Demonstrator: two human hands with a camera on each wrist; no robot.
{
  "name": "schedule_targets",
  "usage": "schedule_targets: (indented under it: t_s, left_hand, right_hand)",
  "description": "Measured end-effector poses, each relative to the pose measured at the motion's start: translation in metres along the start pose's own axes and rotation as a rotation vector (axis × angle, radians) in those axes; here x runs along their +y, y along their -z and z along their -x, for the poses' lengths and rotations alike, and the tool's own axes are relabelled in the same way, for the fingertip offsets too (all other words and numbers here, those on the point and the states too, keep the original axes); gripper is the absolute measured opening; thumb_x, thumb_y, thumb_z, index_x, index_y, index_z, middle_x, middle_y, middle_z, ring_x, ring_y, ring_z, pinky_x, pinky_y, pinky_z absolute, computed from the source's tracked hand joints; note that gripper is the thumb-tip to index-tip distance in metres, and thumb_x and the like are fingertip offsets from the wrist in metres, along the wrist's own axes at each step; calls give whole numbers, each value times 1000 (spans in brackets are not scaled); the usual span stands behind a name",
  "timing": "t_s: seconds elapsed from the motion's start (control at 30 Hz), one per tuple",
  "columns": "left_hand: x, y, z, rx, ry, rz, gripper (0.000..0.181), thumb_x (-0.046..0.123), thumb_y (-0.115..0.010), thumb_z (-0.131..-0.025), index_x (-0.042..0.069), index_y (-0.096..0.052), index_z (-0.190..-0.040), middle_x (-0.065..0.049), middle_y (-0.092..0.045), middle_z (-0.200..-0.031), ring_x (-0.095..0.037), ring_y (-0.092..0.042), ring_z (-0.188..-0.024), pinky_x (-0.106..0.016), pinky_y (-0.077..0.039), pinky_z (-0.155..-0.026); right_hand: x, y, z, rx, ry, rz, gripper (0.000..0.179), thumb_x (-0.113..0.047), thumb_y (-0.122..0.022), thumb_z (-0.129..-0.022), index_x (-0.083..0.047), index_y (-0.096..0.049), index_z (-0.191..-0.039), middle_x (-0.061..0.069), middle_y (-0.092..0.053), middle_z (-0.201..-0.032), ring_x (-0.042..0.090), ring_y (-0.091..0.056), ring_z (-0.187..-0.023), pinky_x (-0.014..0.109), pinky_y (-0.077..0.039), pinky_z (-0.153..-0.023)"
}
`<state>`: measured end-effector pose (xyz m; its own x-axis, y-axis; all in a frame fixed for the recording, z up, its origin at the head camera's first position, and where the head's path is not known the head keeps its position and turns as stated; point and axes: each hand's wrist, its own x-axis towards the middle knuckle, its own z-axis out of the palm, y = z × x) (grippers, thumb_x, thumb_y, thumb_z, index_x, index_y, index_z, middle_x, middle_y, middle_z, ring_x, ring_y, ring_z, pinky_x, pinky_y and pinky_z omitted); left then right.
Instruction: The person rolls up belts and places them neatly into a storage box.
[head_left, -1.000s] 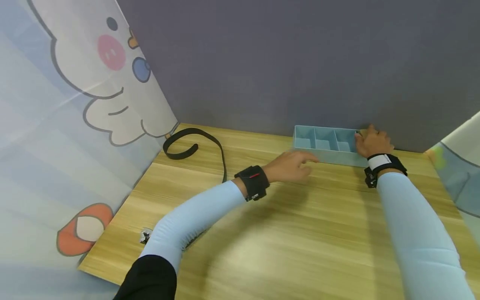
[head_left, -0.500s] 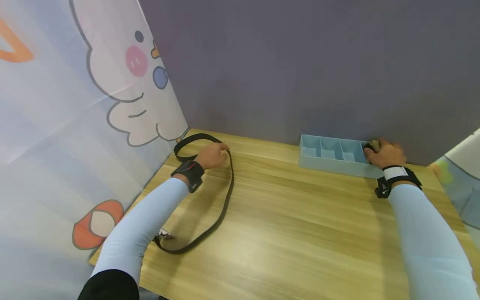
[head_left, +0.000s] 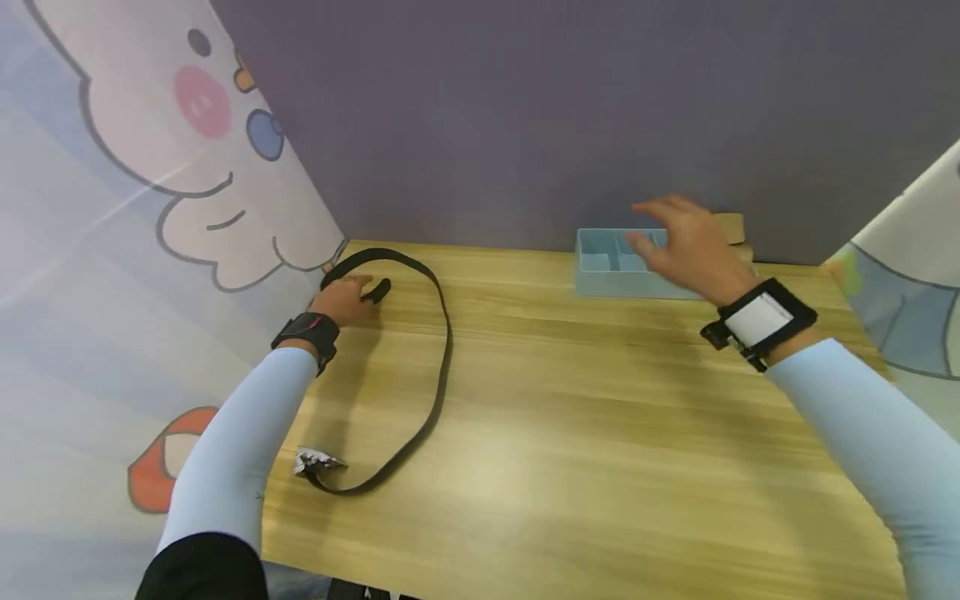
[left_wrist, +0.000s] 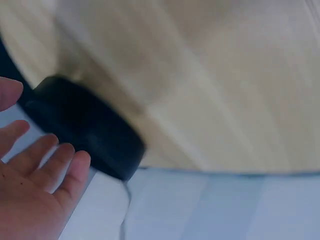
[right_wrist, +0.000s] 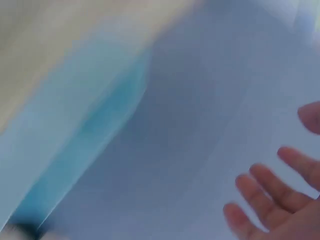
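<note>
A long black belt (head_left: pixel 442 358) curves over the left of the table, with a shiny silver piece (head_left: pixel 318 461) at its near end. At its curled far end is my left hand (head_left: pixel 343 300). The left wrist view has that hand's fingers (left_wrist: pixel 55 165) loosely spread beside the dark strap (left_wrist: pixel 90 125); whether they touch it I cannot tell. My right hand (head_left: pixel 686 246) hovers with spread fingers over a light-blue divided box (head_left: pixel 630 285), holding nothing. Part of the box is hidden behind this hand. A tan object (head_left: pixel 729 227) sticks up at the box's right end.
The wooden table (head_left: pixel 525 433) ends at a grey panel (head_left: pixel 525 125) behind the box. A printed curtain (head_left: pixel 112 333) hangs along the left edge, another (head_left: pixel 907 292) at the right.
My left hand has gone from near the box leftward to the belt's curled end. My right hand has let go of the tan object at the box's right end, risen and shifted left.
</note>
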<state>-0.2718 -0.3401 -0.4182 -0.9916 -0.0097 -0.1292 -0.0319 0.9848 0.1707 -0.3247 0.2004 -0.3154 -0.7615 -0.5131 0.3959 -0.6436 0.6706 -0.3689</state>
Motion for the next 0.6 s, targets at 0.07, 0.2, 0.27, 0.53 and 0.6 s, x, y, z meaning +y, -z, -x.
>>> schedule_targets:
  t_s: [0.07, 0.2, 0.27, 0.53, 0.6]
  left_hand:
    - [14, -9, -13, 42, -45, -11, 58, 22, -58, -100, 1, -47, -153, -32, -61, -139, -56, -57, -130, -65, -42, -113]
    - [39, -22, -32, 111, -68, -72, 53, 21, -61, -99, 4, -54, -149, -29, -71, -124, -53, -67, -116, -61, -48, -108]
    - [49, -26, -37, 110, -41, -97, 51, 17, -64, -97, 6, -58, -146, -25, -73, -124, -49, -69, -113, -59, -52, -103]
    - [68, -33, -44, 44, -16, -115, 41, 9, -65, -98, 12, -67, -138, -21, -70, -134, -42, -67, -122, -55, -54, -103]
    - [69, -31, -41, 38, -22, -111, 40, 9, -66, -98, 11, -68, -137, -22, -69, -135, -43, -66, -124, -55, -53, -105]
  right_hand:
    - [-44, -24, 14, -41, 210, -23, 47, -20, -72, -97, 1, -62, -138, 29, -62, -138, 47, -62, -123, 62, -51, -102]
    - [-124, -83, 44, -181, 572, -41, 46, -27, -76, -95, -4, -66, -134, 20, -67, -133, 33, -70, -115, 47, -59, -97]
    - [-154, -108, 56, -267, 682, -49, 45, -30, -73, -97, -8, -66, -136, 16, -66, -134, 28, -71, -114, 41, -60, -95]
    - [-195, -172, 79, -461, 730, -3, 43, -30, -70, -100, -13, -64, -139, 5, -67, -125, 8, -68, -83, 21, -54, -65]
    - [-195, -180, 81, -481, 706, -5, 40, -27, -70, -101, -12, -65, -138, 4, -68, -121, 8, -69, -85, 21, -55, -66]
